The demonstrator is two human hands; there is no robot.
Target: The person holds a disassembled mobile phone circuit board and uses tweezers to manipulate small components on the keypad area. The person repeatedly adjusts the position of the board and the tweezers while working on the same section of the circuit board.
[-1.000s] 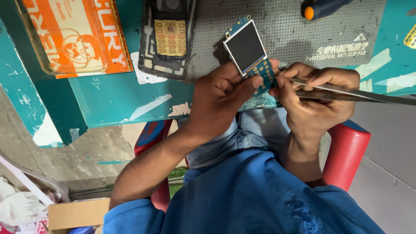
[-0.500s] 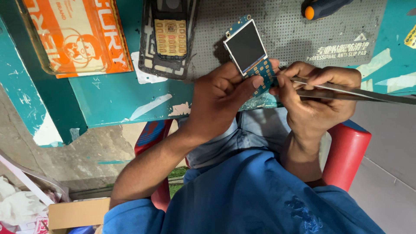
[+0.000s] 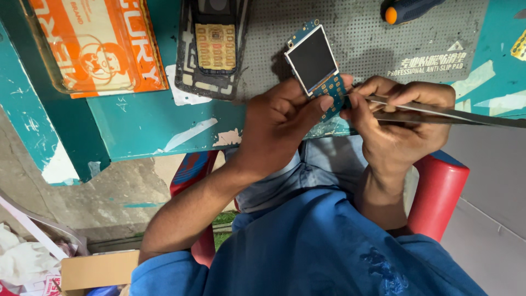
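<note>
From the head view nothing has shifted over the last second: the left hand (image 3: 276, 118) still pinches the blue phone board (image 3: 318, 68) at the desk's (image 3: 137, 123) near edge, while the right hand (image 3: 397, 123), fingers closed, keeps the metal tweezers (image 3: 438, 112) at its lower end.

Glossy glass screen (image 3: 313, 57) on blue circuit board (image 3: 332, 90); shiny metal tweezers (image 3: 438, 114); matt perforated grey mat (image 3: 361, 44); chipped teal-painted table (image 3: 142, 123)

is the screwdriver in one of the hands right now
No, the screwdriver lies on the grey mat; the right hand holds tweezers.
</note>
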